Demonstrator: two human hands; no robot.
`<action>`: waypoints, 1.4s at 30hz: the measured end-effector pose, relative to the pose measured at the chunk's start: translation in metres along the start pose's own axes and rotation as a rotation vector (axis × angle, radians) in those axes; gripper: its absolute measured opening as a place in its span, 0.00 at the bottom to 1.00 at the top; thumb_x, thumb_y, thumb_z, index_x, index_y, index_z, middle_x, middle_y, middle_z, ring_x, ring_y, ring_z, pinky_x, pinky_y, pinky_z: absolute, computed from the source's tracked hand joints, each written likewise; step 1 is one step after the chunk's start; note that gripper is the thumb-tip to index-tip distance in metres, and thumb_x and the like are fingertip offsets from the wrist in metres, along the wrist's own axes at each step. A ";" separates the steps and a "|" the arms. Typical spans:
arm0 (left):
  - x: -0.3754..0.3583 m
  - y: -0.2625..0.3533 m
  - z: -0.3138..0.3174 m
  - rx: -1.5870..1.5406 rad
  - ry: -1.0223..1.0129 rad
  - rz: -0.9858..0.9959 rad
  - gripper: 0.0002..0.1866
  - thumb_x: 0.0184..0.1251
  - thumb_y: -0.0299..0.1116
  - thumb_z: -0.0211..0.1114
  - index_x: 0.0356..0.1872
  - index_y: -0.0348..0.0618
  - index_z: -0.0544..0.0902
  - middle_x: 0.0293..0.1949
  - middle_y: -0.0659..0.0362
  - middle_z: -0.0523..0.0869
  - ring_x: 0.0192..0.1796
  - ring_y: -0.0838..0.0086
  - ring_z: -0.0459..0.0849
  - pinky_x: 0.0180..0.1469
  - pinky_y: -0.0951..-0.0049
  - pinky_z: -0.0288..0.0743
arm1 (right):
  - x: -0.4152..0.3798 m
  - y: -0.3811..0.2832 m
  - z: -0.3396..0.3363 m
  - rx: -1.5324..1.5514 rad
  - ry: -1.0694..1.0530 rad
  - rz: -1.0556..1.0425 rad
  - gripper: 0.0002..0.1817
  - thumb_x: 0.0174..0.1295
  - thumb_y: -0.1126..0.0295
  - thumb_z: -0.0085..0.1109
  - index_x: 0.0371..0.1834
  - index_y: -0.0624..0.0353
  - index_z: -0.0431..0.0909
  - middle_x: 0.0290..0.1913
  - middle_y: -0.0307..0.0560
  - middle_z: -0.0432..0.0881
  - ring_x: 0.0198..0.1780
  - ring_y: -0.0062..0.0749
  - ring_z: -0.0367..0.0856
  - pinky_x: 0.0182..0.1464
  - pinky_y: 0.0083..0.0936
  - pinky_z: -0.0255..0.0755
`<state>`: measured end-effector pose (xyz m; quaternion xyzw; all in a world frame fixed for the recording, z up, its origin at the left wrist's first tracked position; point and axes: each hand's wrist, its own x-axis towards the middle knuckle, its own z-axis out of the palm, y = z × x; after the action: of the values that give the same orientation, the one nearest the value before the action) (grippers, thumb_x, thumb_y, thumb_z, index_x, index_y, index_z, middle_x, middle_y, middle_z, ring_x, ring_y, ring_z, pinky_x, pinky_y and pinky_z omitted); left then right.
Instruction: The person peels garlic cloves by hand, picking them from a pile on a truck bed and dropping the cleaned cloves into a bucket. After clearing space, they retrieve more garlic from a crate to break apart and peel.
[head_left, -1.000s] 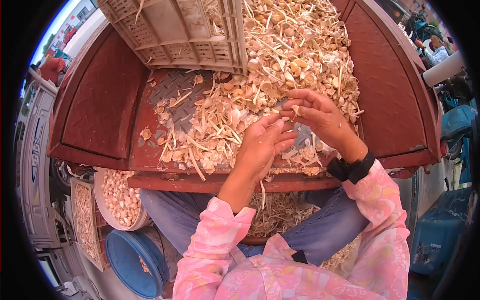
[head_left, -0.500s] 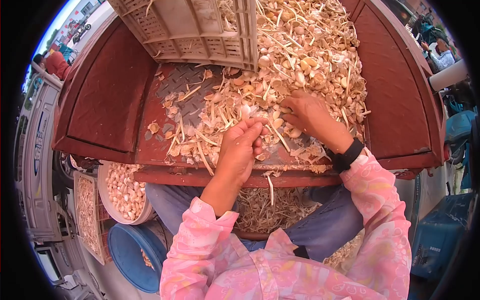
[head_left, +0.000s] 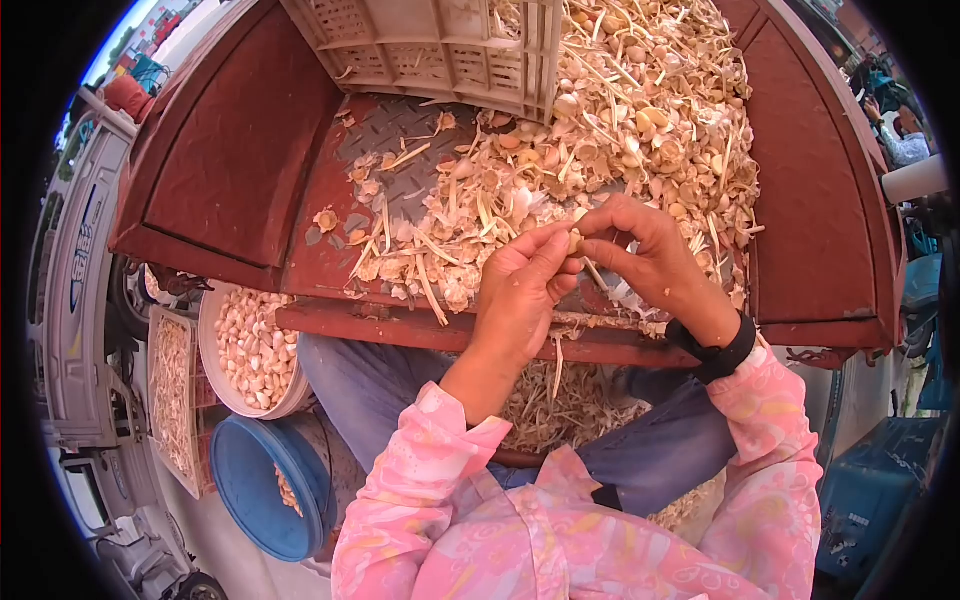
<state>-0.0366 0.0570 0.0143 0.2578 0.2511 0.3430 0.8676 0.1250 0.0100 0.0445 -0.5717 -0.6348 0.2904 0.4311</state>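
My left hand (head_left: 520, 290) and right hand (head_left: 640, 250) pinch one garlic clove (head_left: 575, 240); the white bowl (head_left: 215, 370) is part-filled, and the garlic pile (head_left: 620, 120) remains large.

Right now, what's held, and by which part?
A garlic clove, pinched at its sides between the fingertips of the left hand and right hand, above the garlic pile.
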 end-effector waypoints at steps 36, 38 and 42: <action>-0.017 -0.003 -0.016 -0.126 0.146 -0.006 0.11 0.67 0.30 0.57 0.47 0.37 0.75 0.40 0.55 0.81 0.42 0.75 0.81 0.45 0.76 0.79 | 0.014 0.003 -0.016 -0.274 -0.051 0.149 0.08 0.54 0.75 0.58 0.35 0.61 0.71 0.26 0.49 0.75 0.29 0.42 0.76 0.31 0.31 0.69; -0.014 -0.004 -0.005 -0.165 0.237 -0.010 0.10 0.68 0.31 0.57 0.46 0.40 0.75 0.40 0.57 0.80 0.44 0.73 0.80 0.48 0.70 0.78 | 0.006 -0.012 -0.007 -0.202 -0.134 0.053 0.07 0.54 0.76 0.57 0.35 0.62 0.72 0.25 0.48 0.75 0.28 0.40 0.76 0.30 0.29 0.68; -0.009 -0.014 0.000 -0.193 0.198 0.025 0.10 0.69 0.34 0.56 0.48 0.43 0.73 0.40 0.61 0.79 0.41 0.77 0.79 0.44 0.74 0.77 | -0.005 -0.015 0.012 -0.260 -0.104 -0.158 0.06 0.55 0.76 0.56 0.35 0.63 0.74 0.27 0.51 0.75 0.30 0.47 0.77 0.32 0.35 0.70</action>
<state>-0.0362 0.0414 0.0078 0.1413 0.2980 0.4002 0.8550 0.1077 0.0043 0.0507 -0.5552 -0.7315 0.2003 0.3414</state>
